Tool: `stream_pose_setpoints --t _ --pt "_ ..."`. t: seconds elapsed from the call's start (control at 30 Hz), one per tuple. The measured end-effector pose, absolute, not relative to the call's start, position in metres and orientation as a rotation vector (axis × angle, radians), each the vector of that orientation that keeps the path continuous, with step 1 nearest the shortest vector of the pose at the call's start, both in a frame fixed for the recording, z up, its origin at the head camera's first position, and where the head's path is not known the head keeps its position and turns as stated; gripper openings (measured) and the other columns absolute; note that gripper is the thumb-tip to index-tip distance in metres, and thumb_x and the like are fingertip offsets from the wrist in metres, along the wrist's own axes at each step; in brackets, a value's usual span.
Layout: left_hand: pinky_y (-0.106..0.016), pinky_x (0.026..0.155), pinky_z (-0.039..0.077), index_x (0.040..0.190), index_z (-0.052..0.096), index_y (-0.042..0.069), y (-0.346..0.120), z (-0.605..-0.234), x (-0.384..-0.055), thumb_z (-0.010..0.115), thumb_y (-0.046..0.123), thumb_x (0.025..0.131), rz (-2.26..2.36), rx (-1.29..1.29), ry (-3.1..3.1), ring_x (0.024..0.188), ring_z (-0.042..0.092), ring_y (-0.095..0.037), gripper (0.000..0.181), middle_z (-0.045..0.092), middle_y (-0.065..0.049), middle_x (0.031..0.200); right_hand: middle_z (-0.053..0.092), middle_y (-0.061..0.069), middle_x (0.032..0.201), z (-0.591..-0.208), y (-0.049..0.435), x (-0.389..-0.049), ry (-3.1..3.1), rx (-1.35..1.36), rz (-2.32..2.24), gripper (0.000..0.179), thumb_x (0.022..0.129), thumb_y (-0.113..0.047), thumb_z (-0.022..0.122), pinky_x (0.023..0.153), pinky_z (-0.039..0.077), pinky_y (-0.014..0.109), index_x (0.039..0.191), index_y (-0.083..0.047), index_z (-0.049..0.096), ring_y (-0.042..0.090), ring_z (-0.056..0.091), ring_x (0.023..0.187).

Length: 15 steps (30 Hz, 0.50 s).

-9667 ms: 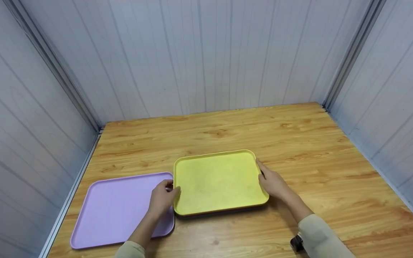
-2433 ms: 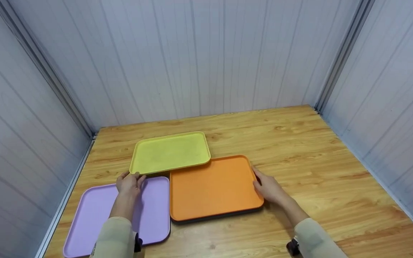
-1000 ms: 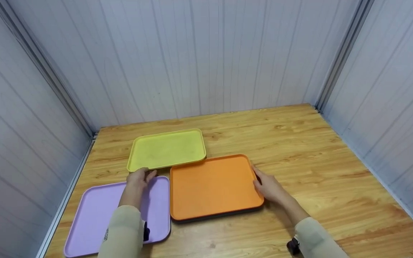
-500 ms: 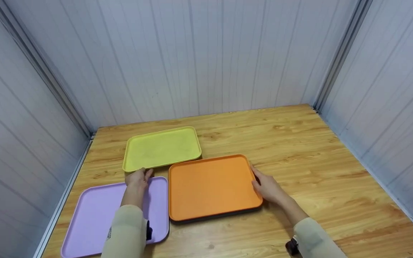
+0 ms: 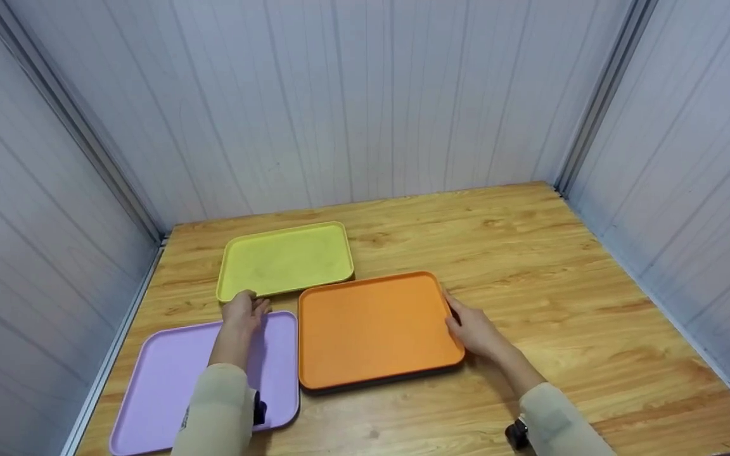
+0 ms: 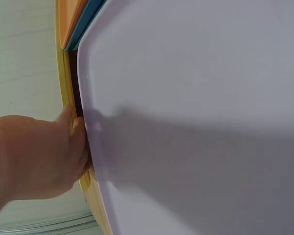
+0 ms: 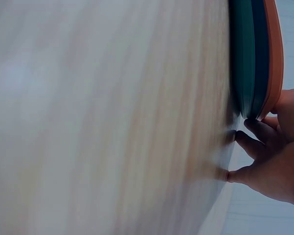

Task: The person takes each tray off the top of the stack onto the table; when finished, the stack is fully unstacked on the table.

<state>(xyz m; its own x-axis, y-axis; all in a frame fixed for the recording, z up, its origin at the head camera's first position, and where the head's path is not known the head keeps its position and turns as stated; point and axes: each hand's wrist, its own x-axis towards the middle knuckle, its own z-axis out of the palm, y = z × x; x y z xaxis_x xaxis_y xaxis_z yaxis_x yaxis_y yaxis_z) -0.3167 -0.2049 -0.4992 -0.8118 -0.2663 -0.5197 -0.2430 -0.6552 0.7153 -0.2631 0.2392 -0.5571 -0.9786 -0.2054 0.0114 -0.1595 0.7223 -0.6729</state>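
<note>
The yellow tray (image 5: 286,259) lies at the back left, its right front corner close behind the stack. My left hand (image 5: 241,311) holds its near rim, with digits above and below the edge in the left wrist view; some fingertips are hidden. On the stack's top is an orange tray (image 5: 377,332); a dark blue tray (image 7: 260,54) and a green tray (image 7: 242,58) show beneath it. Against the stack's right edge rests my right hand (image 5: 476,329), its fingers spread and some tips near the table. A purple tray (image 5: 175,380) lies under my left forearm.
The wooden table (image 5: 561,304) meets a pale panel wall (image 5: 365,101) at the back, with more panels on both sides. Small black devices (image 5: 517,435) sit at the wrists. The purple tray stands close to the stack's left edge.
The yellow tray has gone from the stack's top to the back left, uncovering the orange tray. In the last second it shifted slightly left with my left hand; my right hand stayed put.
</note>
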Motion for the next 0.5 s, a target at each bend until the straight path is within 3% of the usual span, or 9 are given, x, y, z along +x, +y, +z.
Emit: stream_pose_setpoints --t 0.1,0.17,0.27,0.5 --pt "-0.031 0.114 0.031 0.157 0.008 -0.009 -0.208 -0.498 -0.316 0.035 -0.001 0.102 -2.754 0.903 -1.305 0.148 0.022 -0.033 0.061 0.023 -0.028 0.150 0.052 0.027 0.143 -0.558 0.239 -0.263 2.844 -0.295 -1.108 0.059 0.103 -0.012 0.053 0.090 0.047 0.048 0.158 -0.005 0.031 0.027 0.060 0.088" --pt "-0.032 0.116 0.028 0.158 0.004 -0.007 -0.209 -0.498 -0.315 0.034 0.001 0.103 -2.767 0.893 -1.296 0.150 0.017 -0.033 0.063 0.011 -0.026 0.159 0.051 0.027 0.144 -0.558 0.239 -0.262 2.844 -0.292 -1.100 0.059 0.103 -0.012 0.054 0.093 0.047 0.049 0.157 -0.004 0.032 0.027 0.060 0.097" --pt "-0.034 0.117 0.026 0.158 0.002 -0.006 -0.205 -0.495 -0.313 0.034 0.001 0.102 -2.733 0.913 -1.296 0.150 0.015 -0.034 0.065 0.006 -0.027 0.162 0.047 0.026 0.148 -0.558 0.239 -0.263 2.841 -0.292 -1.103 0.059 0.102 -0.011 0.054 0.098 0.046 0.050 0.157 -0.003 0.032 0.028 0.059 0.107" --pt "-0.041 0.119 0.018 0.157 -0.013 -0.001 -0.199 -0.486 -0.309 0.034 -0.002 0.100 -2.690 0.899 -1.334 0.151 -0.002 -0.034 0.074 -0.010 -0.025 0.164 0.049 0.025 0.147 -0.558 0.236 -0.266 2.849 -0.290 -1.110 0.059 0.103 -0.011 0.054 0.093 0.047 0.048 0.157 -0.005 0.033 0.027 0.059 0.096"
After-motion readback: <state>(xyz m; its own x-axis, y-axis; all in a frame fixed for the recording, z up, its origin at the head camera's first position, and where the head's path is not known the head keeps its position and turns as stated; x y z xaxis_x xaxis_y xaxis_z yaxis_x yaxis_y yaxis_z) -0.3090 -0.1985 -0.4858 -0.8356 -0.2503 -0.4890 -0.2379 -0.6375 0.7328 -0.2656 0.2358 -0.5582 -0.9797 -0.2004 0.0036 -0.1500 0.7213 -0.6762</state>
